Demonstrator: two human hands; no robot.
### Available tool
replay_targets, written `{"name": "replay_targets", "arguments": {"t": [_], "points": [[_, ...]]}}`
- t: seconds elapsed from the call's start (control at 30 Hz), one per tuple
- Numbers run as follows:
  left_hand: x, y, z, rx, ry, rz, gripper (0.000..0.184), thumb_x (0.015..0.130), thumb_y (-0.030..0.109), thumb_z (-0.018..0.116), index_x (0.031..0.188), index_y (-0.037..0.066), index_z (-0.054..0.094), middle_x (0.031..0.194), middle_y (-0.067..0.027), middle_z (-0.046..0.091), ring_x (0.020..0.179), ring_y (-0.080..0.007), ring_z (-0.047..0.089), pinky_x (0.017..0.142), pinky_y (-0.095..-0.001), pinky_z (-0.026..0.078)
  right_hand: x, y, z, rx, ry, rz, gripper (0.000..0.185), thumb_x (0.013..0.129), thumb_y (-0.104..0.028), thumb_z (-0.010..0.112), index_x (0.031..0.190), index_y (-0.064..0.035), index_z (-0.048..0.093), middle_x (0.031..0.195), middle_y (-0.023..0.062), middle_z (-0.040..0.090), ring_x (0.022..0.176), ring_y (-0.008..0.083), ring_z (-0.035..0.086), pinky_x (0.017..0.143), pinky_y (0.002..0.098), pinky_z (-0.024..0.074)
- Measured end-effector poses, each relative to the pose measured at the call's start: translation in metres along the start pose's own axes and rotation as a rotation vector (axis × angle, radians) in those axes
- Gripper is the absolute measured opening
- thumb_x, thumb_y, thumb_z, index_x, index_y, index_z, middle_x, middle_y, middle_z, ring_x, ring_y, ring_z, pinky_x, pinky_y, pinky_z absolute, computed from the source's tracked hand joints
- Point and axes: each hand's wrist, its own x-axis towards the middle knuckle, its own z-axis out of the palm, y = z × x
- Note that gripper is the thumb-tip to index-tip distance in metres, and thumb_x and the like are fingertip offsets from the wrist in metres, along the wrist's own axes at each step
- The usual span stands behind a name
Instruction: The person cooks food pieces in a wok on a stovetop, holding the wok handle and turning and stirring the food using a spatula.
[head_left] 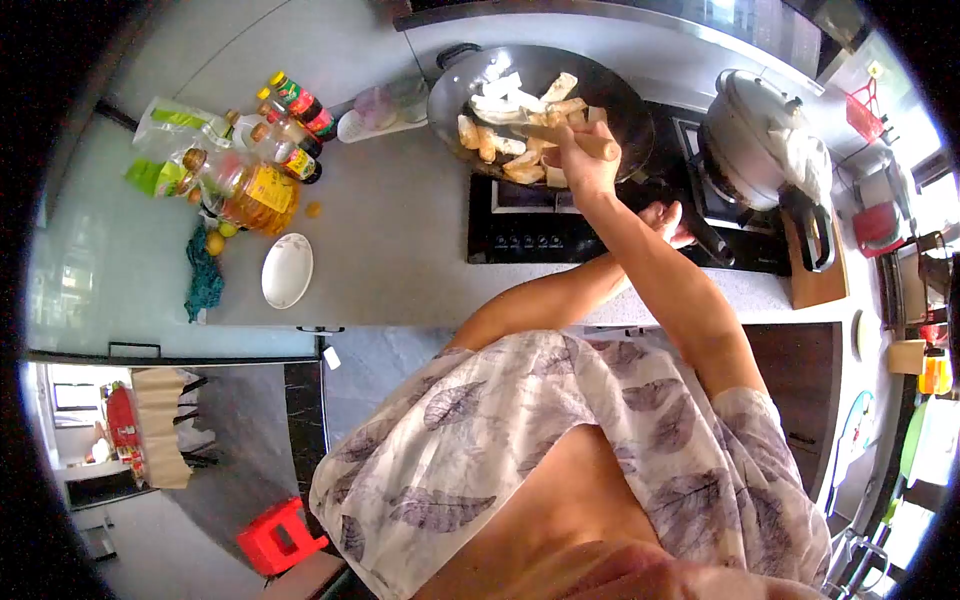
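A black wok (640, 110) sits on the stove, with several pale, partly browned pieces of food (500, 100) inside it. My right hand (590, 165) is closed around the handle of a wooden spatula (540, 131), whose far end reaches down among the pieces. Beneath my right forearm, my left arm crosses over to the right. There my left hand (667, 222) grips the wok's black handle (708, 240); part of that hand is hidden by the right forearm.
A large lidded pot (745, 140) stands on the right burner, beside a wooden board (818, 265). To the left are an oil bottle (258, 195), several sauce bottles (303, 105), a white oval dish (287, 271) and a teal cloth (203, 272). A red stool (280, 537) is on the floor.
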Motion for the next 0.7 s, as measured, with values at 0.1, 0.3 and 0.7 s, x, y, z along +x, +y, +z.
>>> {"name": "replay_targets", "arguments": {"t": [0.1,0.3,0.7], "points": [[0.008,-0.002,-0.009,-0.066,-0.147,-0.084,0.037,0.082,0.044,0.053,0.081,0.009,0.041,0.077,-0.0077,0.05,0.073,-0.0205,0.055,0.065,-0.0361,0.047,0.009,-0.056,-0.001,0.019,-0.156,0.177,0.025,0.073,-0.012,0.066,0.081,0.0072,0.052,0.077,0.0165,0.06,0.063,0.0203,0.063,0.051,0.0269,0.0542],[0.017,-0.008,-0.018,0.048,-0.24,-0.153,0.036,0.089,0.042,0.043,0.066,0.015,0.044,0.059,0.0009,0.046,0.059,-0.011,0.043,0.061,-0.0309,0.04,0.02,-0.074,-0.004,0.228,-0.111,0.294,0.031,0.071,-0.016,0.068,0.081,0.009,0.053,0.079,0.0184,0.06,0.063,0.0222,0.063,0.057,0.0289,0.0555],[-0.024,0.023,0.005,0.1,-0.004,-0.024,0.04,0.081,0.041,0.058,0.081,0.007,0.037,0.079,-0.0089,0.049,0.074,-0.0226,0.057,0.066,-0.039,0.052,-0.003,-0.006,0.024,0.461,0.285,0.295,0.016,0.076,-0.006,0.058,0.086,-0.0004,0.047,0.079,0.0095,0.055,0.061,0.0169,0.057,0.055,0.0301,0.0516]]}}
